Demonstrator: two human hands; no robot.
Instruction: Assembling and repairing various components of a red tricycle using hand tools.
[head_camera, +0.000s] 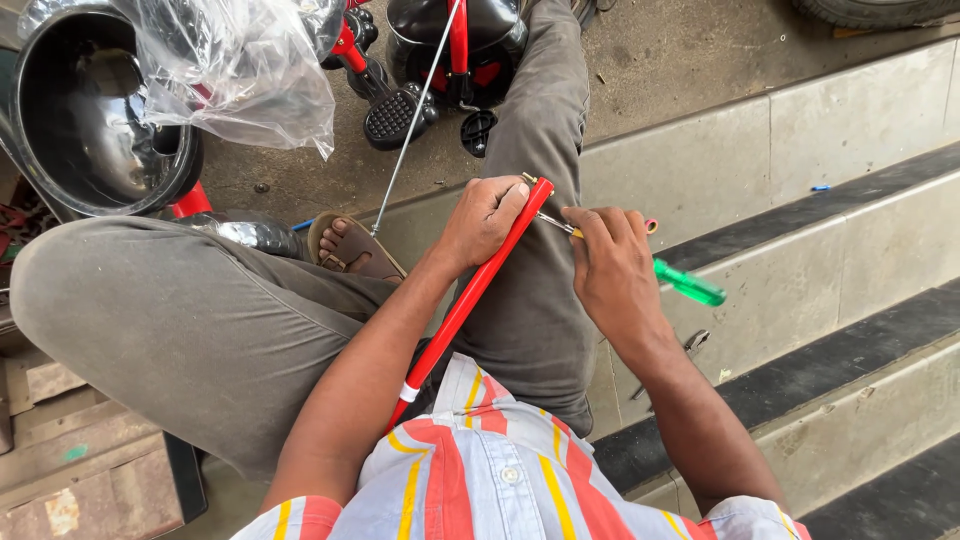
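My left hand (483, 218) grips the upper end of a long red rod (462, 303) that runs down toward my striped shirt, with a white band near its lower end. My right hand (612, 262) holds a screwdriver with a green translucent handle (688, 284); its metal shaft (556, 224) points at the top end of the rod, close to a small fitting there. Both hands work above my right knee, in grey trousers.
A thin metal wire (412, 118) slants up from the steps to a red and black ride-on toy (440, 50). A shiny black bowl-shaped part (95, 120) and a clear plastic bag (240, 70) lie upper left. Tiled steps (830, 230) run along the right. A sandalled foot (350, 245) rests by my knee.
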